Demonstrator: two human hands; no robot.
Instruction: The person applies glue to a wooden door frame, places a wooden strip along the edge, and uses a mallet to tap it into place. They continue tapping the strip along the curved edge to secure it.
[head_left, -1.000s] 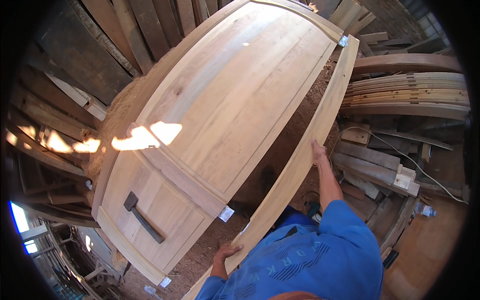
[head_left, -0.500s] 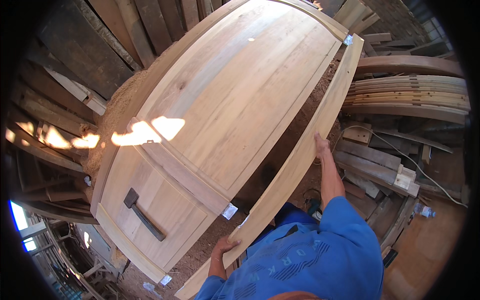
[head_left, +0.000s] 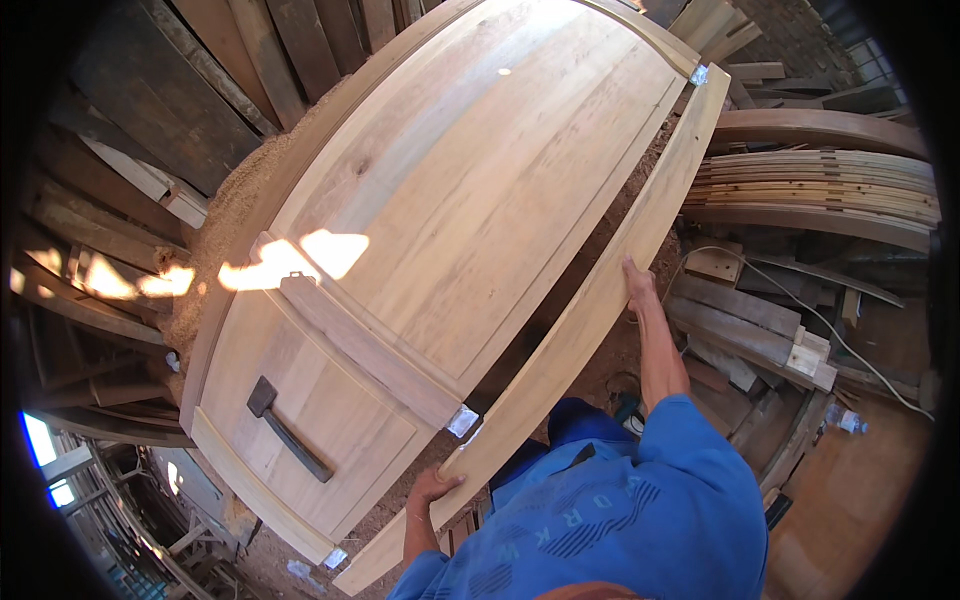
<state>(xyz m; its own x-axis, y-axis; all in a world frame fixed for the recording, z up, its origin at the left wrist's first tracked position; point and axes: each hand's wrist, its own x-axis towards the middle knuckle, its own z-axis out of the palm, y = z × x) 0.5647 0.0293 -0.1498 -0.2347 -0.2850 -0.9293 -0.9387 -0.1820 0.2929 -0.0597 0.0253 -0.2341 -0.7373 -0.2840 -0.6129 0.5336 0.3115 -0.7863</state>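
A long flat wooden board is held alongside a panelled wooden door, a narrow dark gap between them. My left hand grips the board near its lower end. Farther up, my right hand grips its outer edge, fingers partly hidden. Tenons coated in something white stick out from the door: a middle one, a lower one and an upper one, which is at or very close to the board's far end. A dark hammer lies on the door's lower panel.
Stacked curved boards stand at the right, above a pile of offcuts. A pale cable runs past a plastic bottle. Sawdust and dark planks lie along the left.
The board has moved left toward the door with both my hands on it, and the gap has narrowed. The hammer lies where it was.
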